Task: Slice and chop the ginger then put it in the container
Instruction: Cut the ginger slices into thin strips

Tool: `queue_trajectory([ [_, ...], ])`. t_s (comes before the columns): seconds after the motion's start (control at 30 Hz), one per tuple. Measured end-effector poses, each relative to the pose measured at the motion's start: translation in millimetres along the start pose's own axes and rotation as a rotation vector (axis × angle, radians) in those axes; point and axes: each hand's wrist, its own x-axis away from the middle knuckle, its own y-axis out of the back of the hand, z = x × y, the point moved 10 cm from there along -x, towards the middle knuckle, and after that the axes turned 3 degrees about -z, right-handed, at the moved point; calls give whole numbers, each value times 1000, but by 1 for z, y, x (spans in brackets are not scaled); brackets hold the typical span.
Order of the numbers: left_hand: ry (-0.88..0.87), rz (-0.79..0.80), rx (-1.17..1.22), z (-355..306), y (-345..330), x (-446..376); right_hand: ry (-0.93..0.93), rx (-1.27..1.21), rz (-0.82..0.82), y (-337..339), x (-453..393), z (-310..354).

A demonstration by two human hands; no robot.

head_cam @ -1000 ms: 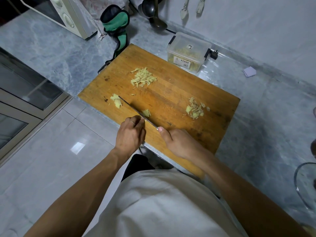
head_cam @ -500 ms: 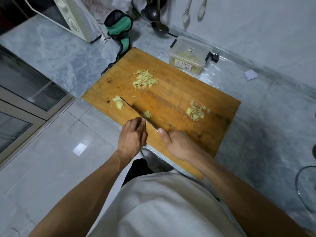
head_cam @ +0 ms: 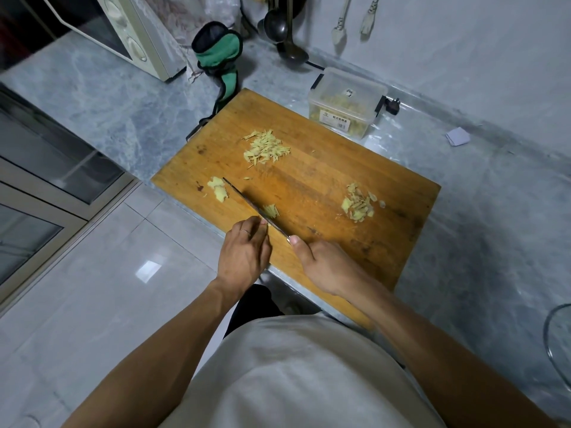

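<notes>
A wooden cutting board [head_cam: 324, 180] lies on the marble counter. My right hand [head_cam: 327, 267] grips the knife [head_cam: 250, 202] by its handle, thumb along the spine, and the blade runs diagonally across the board's near left. My left hand [head_cam: 244, 254] bends its fingertips down against the blade onto a small ginger piece [head_cam: 271, 210], mostly hidden. A ginger chunk [head_cam: 218, 187] lies by the knife tip. Ginger strips [head_cam: 265, 147] are heaped at the far left and ginger slices [head_cam: 358, 204] at the right. The clear plastic container [head_cam: 344, 105], holding ginger, stands behind the board.
A microwave [head_cam: 129, 35] and a green-black mitt [head_cam: 221, 57] stand at the back left. Ladles [head_cam: 285, 29] hang on the wall. A glass bowl's rim [head_cam: 553, 344] shows at the right edge. The counter edge runs along the board's near side, with tiled floor below.
Both hands and the knife stay at the small ginger piece with only slight shifts. The view has drifted a little.
</notes>
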Motion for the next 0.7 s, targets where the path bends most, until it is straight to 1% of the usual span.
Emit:
queue_trajectory([
  [0.2, 11, 1, 19, 0, -3, 2, -22, 12, 1, -2, 2, 1],
  [0.4, 28, -47, 70, -1, 6, 2, -43, -27, -15, -1, -3, -3],
  [0.7, 43, -32, 70, 0, 3, 2, -52, -14, -4, -2, 0, 1],
])
